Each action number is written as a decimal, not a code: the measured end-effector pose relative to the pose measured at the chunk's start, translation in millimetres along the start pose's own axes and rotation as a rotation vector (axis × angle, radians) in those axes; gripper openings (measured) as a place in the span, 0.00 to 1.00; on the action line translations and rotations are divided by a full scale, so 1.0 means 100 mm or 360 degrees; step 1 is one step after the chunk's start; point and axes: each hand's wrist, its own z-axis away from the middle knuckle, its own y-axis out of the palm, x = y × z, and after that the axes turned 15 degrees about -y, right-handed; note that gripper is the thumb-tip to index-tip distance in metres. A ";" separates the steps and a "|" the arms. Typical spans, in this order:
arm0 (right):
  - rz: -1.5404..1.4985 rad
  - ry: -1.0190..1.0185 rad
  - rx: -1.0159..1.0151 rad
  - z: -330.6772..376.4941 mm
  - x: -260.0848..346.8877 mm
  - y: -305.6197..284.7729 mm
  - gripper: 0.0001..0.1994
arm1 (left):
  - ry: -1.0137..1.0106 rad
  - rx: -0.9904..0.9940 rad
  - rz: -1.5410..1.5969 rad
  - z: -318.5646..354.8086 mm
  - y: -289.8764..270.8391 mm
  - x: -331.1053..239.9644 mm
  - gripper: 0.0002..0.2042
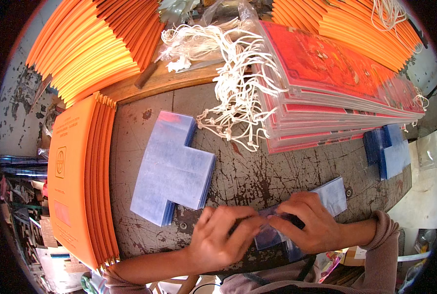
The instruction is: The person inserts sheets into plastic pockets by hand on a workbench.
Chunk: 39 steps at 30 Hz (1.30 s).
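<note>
Close to the table's near edge, my left hand (226, 235) and my right hand (306, 223) meet fingertip to fingertip. Both are closed in a pinch on a thin, clear, blue-tinted plastic sleeve (268, 239), mostly covered by my fingers. Beside and under my right hand lies a small pile of similar plastic sleeves (330, 196). Left of my hands rests a larger stack of these bluish sleeves (172, 164), laid crosswise in offset blocks. Another small stack of sleeves (395, 159) sits at the right.
Red printed plastic folders (321, 63) with white strings (243, 73) are piled on the worn metal table (238, 179). Orange folders (69, 176) stand along the left edge. More orange folders (101, 44) fill the far left, and others (370, 34) the far right.
</note>
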 end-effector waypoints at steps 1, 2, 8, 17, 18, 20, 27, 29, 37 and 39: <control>-0.0001 0.0002 0.0000 -0.01 -0.01 0.00 0.16 | -0.0130 0.0008 -0.0047 -0.02 0.02 0.00 0.13; 0.0038 -0.0004 -0.0017 -0.03 -0.01 -0.01 0.16 | -0.0259 0.0012 -0.0094 -0.03 0.03 -0.01 0.14; 0.0160 -0.0084 0.0032 -0.01 0.01 0.00 0.15 | -0.0120 -0.0015 -0.0163 0.02 0.01 0.02 0.14; 0.0170 -0.0187 0.0028 0.01 -0.01 0.02 0.14 | 0.0146 -0.0116 -0.0404 0.02 -0.01 0.03 0.16; 0.0180 -0.0210 0.0011 0.01 -0.01 0.03 0.14 | 0.0146 -0.0116 -0.0404 0.02 -0.02 0.03 0.16; 0.0197 -0.0232 0.0022 0.01 0.00 0.01 0.14 | 0.0168 -0.0066 -0.0411 0.03 -0.03 0.03 0.16; 0.0041 -0.0133 -0.0047 0.00 0.01 0.02 0.15 | 0.0213 -0.0122 -0.0404 0.03 -0.03 0.02 0.16; -0.0024 -0.0092 -0.0034 -0.01 0.00 0.01 0.15 | 0.0174 -0.0094 -0.0428 0.02 -0.07 0.00 0.14; -0.0151 0.0026 -0.0001 -0.02 0.00 0.00 0.17 | 0.0052 0.0006 -0.0048 0.04 -0.01 0.04 0.13; -0.0070 0.0031 -0.0037 -0.05 0.00 -0.02 0.16 | -0.0022 0.0004 -0.0005 0.01 -0.01 0.03 0.14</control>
